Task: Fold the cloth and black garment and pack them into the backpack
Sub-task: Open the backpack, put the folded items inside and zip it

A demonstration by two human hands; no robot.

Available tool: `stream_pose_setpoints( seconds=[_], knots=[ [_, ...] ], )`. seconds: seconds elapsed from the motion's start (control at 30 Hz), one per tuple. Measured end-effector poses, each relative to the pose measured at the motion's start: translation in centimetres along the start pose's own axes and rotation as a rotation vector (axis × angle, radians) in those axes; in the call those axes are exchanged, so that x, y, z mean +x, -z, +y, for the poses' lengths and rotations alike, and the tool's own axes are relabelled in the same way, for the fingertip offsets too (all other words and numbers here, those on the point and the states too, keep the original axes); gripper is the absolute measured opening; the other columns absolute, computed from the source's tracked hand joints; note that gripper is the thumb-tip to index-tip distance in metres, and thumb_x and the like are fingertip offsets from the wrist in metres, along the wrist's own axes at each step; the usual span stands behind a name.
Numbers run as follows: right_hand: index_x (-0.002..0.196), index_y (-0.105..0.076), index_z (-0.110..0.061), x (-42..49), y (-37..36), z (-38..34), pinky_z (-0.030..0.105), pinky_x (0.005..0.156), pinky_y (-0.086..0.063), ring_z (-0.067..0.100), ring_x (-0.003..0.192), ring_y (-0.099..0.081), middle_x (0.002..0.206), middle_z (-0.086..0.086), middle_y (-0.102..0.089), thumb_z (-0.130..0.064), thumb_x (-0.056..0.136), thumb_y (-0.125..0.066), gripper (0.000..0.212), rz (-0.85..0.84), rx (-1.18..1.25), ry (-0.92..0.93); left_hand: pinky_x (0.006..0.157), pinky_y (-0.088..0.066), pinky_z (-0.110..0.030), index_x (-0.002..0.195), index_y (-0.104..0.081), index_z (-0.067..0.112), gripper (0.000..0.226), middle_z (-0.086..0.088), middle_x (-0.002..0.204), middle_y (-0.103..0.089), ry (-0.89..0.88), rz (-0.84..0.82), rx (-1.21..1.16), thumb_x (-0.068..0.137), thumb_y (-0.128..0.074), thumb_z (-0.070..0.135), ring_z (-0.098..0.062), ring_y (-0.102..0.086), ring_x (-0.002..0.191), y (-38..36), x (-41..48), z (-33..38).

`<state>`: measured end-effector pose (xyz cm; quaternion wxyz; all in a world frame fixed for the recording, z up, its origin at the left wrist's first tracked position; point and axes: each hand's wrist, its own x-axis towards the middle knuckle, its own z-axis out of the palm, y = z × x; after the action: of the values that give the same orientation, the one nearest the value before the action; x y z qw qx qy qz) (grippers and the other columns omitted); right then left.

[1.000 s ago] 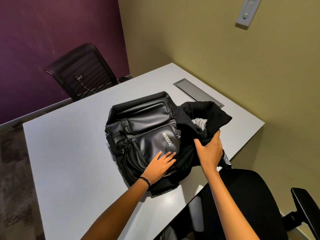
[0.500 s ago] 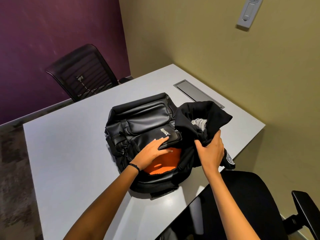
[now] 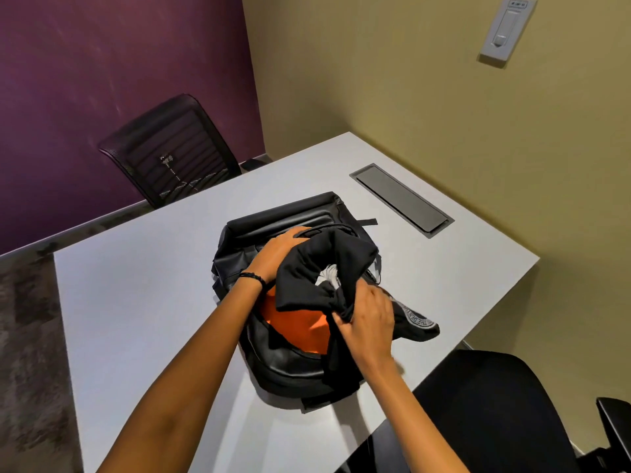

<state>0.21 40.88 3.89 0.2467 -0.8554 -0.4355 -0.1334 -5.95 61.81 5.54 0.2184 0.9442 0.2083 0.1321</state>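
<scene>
Black garment (image 3: 327, 257): bunched, held between both hands over the open backpack (image 3: 273, 216). Right hand (image 3: 370, 319) grips its gathered end; left hand (image 3: 276, 254) under the far fold, fingers hidden, grasp cannot be told. Risk: loose tail beyond the right hand may catch outside the opening and unfold

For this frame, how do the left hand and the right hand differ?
The left hand wears a black wristband; the right hand wears none. The left hand rests farther off on the backpack, fingertips hidden; the right hand, nearer, pinches the black garment. Both work over the open backpack.
</scene>
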Motion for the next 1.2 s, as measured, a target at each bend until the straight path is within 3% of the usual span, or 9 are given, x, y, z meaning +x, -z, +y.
stream_pose_setpoints(
  seconds=[0.2, 0.43, 0.53, 0.6, 0.83, 0.97, 1.2],
  knots=[
    [0.096, -0.059, -0.002, 0.5, -2.1, -1.5, 0.032, 0.063, -0.054, 0.027, 0.072, -0.064, 0.077, 0.007, -0.063, -0.033, 0.039, -0.094, 0.073, -0.036, 0.013, -0.027, 0.116, -0.024, -0.037, 0.136, -0.046, 0.033, 0.042, -0.006, 0.152, -0.031, 0.053, -0.106, 0.038, 0.097, -0.049, 0.018, -0.027, -0.028, 0.14, 1.2, 0.9, -2.2],
    [0.092, -0.056, -0.007, 1.1, -5.0, -1.6, 0.032, 0.054, -0.051, 0.025, 0.066, -0.062, 0.074, 0.004, -0.063, -0.032, 0.043, -0.092, 0.065, -0.132, 0.023, -0.07, 0.11, -0.032, -0.034, 0.133, -0.053, 0.029, 0.06, -0.009, 0.142, -0.044, 0.066, -0.052, -0.069, 0.088, -0.043, -0.011, -0.027, -0.041, 0.131, 2.6, 1.8, -2.8],
    [0.085, -0.052, -0.01, 1.1, -6.2, -1.8, 0.031, 0.05, -0.049, 0.024, 0.061, -0.06, 0.068, 0.003, -0.06, -0.032, 0.042, -0.092, 0.063, -0.174, 0.004, -0.08, 0.107, -0.035, -0.031, 0.131, -0.054, 0.029, 0.066, -0.007, 0.141, -0.046, 0.057, -0.015, -0.049, 0.083, -0.044, -0.014, -0.025, -0.042, 0.131, 2.6, 2.0, -2.4],
    [0.082, -0.051, -0.01, 1.2, -7.0, -1.9, 0.031, 0.049, -0.049, 0.024, 0.059, -0.059, 0.066, 0.004, -0.058, -0.031, 0.043, -0.092, 0.061, -0.203, 0.01, -0.094, 0.107, -0.038, -0.037, 0.13, -0.055, 0.031, 0.069, -0.007, 0.141, -0.047, 0.046, 0.003, -0.042, 0.08, -0.045, -0.015, -0.025, -0.043, 0.131, 2.3, 2.0, -2.6],
    [0.086, -0.057, -0.004, 1.7, -9.0, -2.4, 0.03, 0.047, -0.046, 0.024, 0.056, -0.057, 0.062, 0.006, -0.058, -0.033, 0.045, -0.091, 0.06, -0.29, -0.022, -0.114, 0.103, -0.042, -0.039, 0.128, -0.057, 0.028, 0.073, -0.006, 0.141, -0.048, 0.015, 0.079, -0.022, 0.072, -0.045, -0.018, -0.027, -0.046, 0.129, 2.8, 1.7, -1.1],
    [0.09, -0.053, -0.004, 2.1, -9.6, -3.0, 0.034, 0.052, -0.043, 0.03, 0.064, -0.057, 0.065, 0.01, -0.058, -0.028, 0.063, -0.083, 0.047, -0.355, 0.063, -0.121, 0.101, -0.045, -0.044, 0.125, -0.061, 0.023, 0.073, -0.007, 0.137, -0.052, -0.019, 0.143, -0.032, 0.068, -0.046, -0.021, -0.027, -0.048, 0.127, 3.4, 1.7, -0.5],
    [0.106, -0.059, -0.002, 2.9, -11.1, -4.0, 0.026, 0.042, -0.039, 0.024, 0.049, -0.054, 0.051, 0.004, -0.056, -0.034, 0.046, -0.09, 0.074, -0.362, 0.047, -0.085, 0.077, -0.054, -0.047, 0.115, -0.067, 0.016, 0.063, -0.008, 0.131, -0.057, -0.108, 0.193, -0.023, 0.066, -0.037, -0.01, -0.031, -0.058, 0.114, 4.5, 0.9, 1.5]
  ],
)
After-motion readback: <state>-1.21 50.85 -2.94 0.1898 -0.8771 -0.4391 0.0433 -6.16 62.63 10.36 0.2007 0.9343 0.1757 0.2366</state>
